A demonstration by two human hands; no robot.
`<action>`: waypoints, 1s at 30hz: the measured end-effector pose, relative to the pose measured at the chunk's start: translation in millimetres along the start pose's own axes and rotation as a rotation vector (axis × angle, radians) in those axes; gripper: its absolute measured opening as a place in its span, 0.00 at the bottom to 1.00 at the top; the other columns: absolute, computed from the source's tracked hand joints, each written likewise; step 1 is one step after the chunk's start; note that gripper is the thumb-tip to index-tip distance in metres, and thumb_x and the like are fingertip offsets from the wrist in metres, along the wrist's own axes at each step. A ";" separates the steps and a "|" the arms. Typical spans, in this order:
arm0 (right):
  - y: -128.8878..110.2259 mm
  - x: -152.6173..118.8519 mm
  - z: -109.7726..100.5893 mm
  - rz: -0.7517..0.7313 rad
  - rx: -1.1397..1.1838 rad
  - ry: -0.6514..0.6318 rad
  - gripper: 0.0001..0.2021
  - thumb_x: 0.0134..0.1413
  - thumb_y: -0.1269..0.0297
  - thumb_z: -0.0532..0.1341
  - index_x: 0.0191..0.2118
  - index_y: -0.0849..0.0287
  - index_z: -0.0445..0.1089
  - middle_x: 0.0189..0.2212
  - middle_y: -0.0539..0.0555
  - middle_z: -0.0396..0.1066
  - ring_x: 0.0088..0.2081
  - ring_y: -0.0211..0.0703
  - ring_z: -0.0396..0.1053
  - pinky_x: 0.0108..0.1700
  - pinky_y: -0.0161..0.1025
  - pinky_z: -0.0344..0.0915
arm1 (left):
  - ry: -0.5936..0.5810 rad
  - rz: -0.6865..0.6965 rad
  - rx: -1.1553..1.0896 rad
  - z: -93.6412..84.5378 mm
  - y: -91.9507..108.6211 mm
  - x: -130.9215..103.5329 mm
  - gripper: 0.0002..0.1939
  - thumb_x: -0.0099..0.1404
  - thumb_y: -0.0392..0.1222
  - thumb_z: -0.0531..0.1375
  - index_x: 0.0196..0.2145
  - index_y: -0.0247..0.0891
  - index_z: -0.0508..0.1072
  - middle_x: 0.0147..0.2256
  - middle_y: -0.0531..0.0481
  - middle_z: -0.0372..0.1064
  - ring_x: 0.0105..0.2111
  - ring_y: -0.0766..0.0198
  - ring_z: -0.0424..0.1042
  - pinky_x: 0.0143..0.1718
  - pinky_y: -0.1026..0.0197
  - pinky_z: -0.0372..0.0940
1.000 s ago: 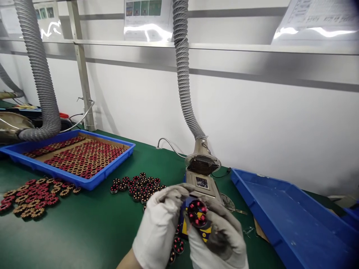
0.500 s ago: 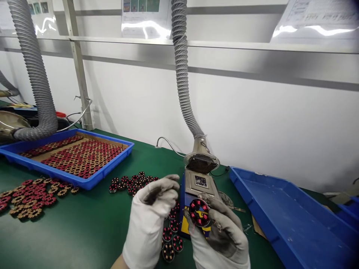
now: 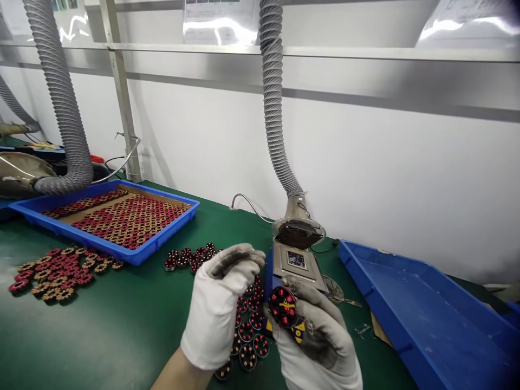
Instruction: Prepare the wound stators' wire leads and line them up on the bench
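Observation:
My right hand (image 3: 320,330), in a stained white glove, grips a round black ring with red segments (image 3: 283,306) between thumb and fingers, its face turned toward me. My left hand (image 3: 229,298), gloved too, is raised to the left of it with the fingers curled together; whatever they may hold is too small to make out. Below and beside my left hand, several black rings with red or tan segments (image 3: 247,356) lie on the green table. Behind my right hand stands a small blue device with a metal top plate (image 3: 298,261).
A fume hood on a grey hose (image 3: 298,230) hangs over the device. A blue tray of red and tan parts (image 3: 162,238) sits at the left, with loose parts (image 3: 60,273) in front of it. A large blue tray (image 3: 426,319) stands at the right.
The view has shifted, so the surroundings appear slightly to the right and higher. My right hand has turned the ring slightly. My left hand remains raised, with slightly more forearm showing.

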State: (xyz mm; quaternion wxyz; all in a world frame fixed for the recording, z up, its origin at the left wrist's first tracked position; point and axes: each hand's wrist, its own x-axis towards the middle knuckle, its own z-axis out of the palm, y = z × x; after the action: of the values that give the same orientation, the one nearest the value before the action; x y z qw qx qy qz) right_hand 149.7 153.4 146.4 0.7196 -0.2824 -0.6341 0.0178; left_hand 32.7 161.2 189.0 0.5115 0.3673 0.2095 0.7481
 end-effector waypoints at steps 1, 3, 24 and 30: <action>0.2 -0.3 0.4 0.001 0.001 -0.003 0.22 0.40 0.81 0.63 0.42 0.52 0.66 0.44 0.49 0.66 0.44 0.38 0.67 0.46 0.33 0.65 | -0.017 -0.022 0.006 -0.2 0.4 0.4 0.12 0.51 0.31 0.62 0.35 0.38 0.74 0.33 0.49 0.74 0.31 0.65 0.72 0.34 0.70 0.67; 0.7 -1.9 0.8 -0.002 -0.003 -0.023 0.23 0.40 0.81 0.63 0.43 0.51 0.66 0.45 0.49 0.65 0.45 0.39 0.66 0.46 0.35 0.65 | -0.091 -0.164 0.105 2.6 0.7 -0.8 0.16 0.47 0.27 0.63 0.36 0.37 0.74 0.34 0.48 0.74 0.31 0.66 0.72 0.31 0.72 0.67; 3.1 -2.4 4.2 -0.035 -0.116 0.031 0.24 0.39 0.81 0.64 0.43 0.52 0.65 0.43 0.52 0.66 0.44 0.43 0.68 0.44 0.40 0.67 | -0.052 -0.258 0.115 5.2 -5.9 -2.6 0.08 0.52 0.32 0.63 0.33 0.34 0.73 0.30 0.49 0.73 0.31 0.67 0.70 0.35 0.70 0.66; 0.8 1.0 3.0 0.103 0.023 0.002 0.24 0.38 0.82 0.64 0.43 0.53 0.64 0.42 0.51 0.67 0.45 0.39 0.67 0.45 0.35 0.66 | 0.139 -0.031 0.071 -10.3 3.3 3.2 0.08 0.57 0.40 0.63 0.36 0.39 0.73 0.35 0.51 0.73 0.39 0.64 0.71 0.43 0.69 0.66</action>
State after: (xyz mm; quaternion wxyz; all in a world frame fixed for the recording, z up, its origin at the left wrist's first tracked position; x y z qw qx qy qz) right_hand 147.4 155.6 147.0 0.7215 -0.3066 -0.6178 0.0619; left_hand 22.1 163.5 185.7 0.4937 0.3290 0.2765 0.7560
